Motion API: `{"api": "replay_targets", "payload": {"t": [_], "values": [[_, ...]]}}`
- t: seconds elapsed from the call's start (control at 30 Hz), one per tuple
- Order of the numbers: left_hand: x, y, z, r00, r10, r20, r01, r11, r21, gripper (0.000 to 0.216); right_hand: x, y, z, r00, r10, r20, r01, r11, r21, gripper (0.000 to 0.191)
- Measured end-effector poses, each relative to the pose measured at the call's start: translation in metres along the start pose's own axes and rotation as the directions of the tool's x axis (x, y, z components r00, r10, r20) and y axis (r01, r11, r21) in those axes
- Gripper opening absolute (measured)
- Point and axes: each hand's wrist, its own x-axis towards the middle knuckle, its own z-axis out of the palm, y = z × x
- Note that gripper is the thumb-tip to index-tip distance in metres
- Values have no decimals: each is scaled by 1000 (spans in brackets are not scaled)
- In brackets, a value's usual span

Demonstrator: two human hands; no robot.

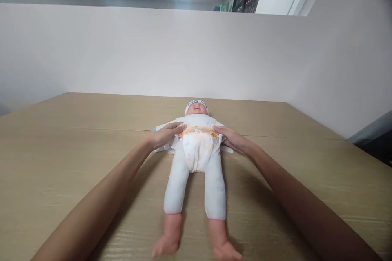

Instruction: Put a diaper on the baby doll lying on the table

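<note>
Head view: from my remote seat I see a pale wall (171, 53) behind a wide wooden table (76, 195). On the table, around the middle of its width, the doll (177, 187) lies on its back, its capped head toward the wall and its bare feet toward me. Two forearms (116, 195) reach in, one along each side of it. The doll wears a white shirt (200, 119), and the diaper (197, 151) sits around its hips, the front drawn up between the legs to the belly.

The left hand (167, 134) grips the diaper's upper edge on one side, thumb on the front; the right hand (234, 138) does the same opposite, with its other fingers mostly hidden.

I judge the work well along: the diaper is under the doll, and its front is up and roughly centred. What seems left is at the sides, since I cannot tell whether they are fastened, and loose white edges (163, 147) stick out below both hands. Smallest of all, the cap (197, 102) carries dark lettering.
</note>
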Motion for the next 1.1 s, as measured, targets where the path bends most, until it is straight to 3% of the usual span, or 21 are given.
{"api": "replay_targets", "payload": {"t": [0.2,0.27,0.33,0.37,0.43,0.5,0.53,0.63,0.7,0.77,0.87,0.97,1.03,1.1], "values": [[-12,2,-5,992,-74,106,83,993,-79,47,-19,-13,6,997,17,70,-10,995,-96,55],[-13,2,-6,993,-71,92,80,992,-94,48,-24,-18,-1,999,-26,21,30,977,-213,51],[-13,2,-5,995,-74,72,81,992,-94,50,-31,-21,-10,987,-122,-103,72,916,-394,44],[-13,1,-5,995,-76,61,81,992,-94,52,-35,-22,-13,960,-198,-198,78,868,-490,40],[-13,0,-4,996,-78,46,82,992,-95,54,-46,-20,-13,840,-404,-362,81,753,-653,32],[-13,-1,-3,996,-73,46,78,992,-101,54,-62,-12,-5,717,-599,-356,129,616,-777,28],[-13,-2,-2,996,-69,48,74,992,-102,54,-70,-6,0,690,-665,-285,179,538,-824,28],[-13,-1,-1,997,-62,52,66,994,-85,54,-93,17,12,723,-688,-64,279,376,-884,29],[-14,3,-2,998,-56,39,57,998,-8,55,-100,33,12,763,-642,-74,239,387,-890,27],[-15,10,-1,999,-47,-23,50,984,168,53,-101,44,6,792,-586,-172,140,448,-883,26],[-18,25,8,980,5,-201,104,845,524,38,-94,54,-7,794,-516,-321,-20,505,-863,28],[-23,39,36,915,268,-301,122,529,840,24,-87,59,-12,787,-488,-378,-104,498,-861,26],[-24,46,62,864,454,-215,73,310,948,35,-85,61,-11,794,-480,-374,-120,479,-870,25],[-23,51,88,851,520,-70,-47,208,977,35,-86,61,-9,804,-461,-375,-138,469,-872,26]]}}
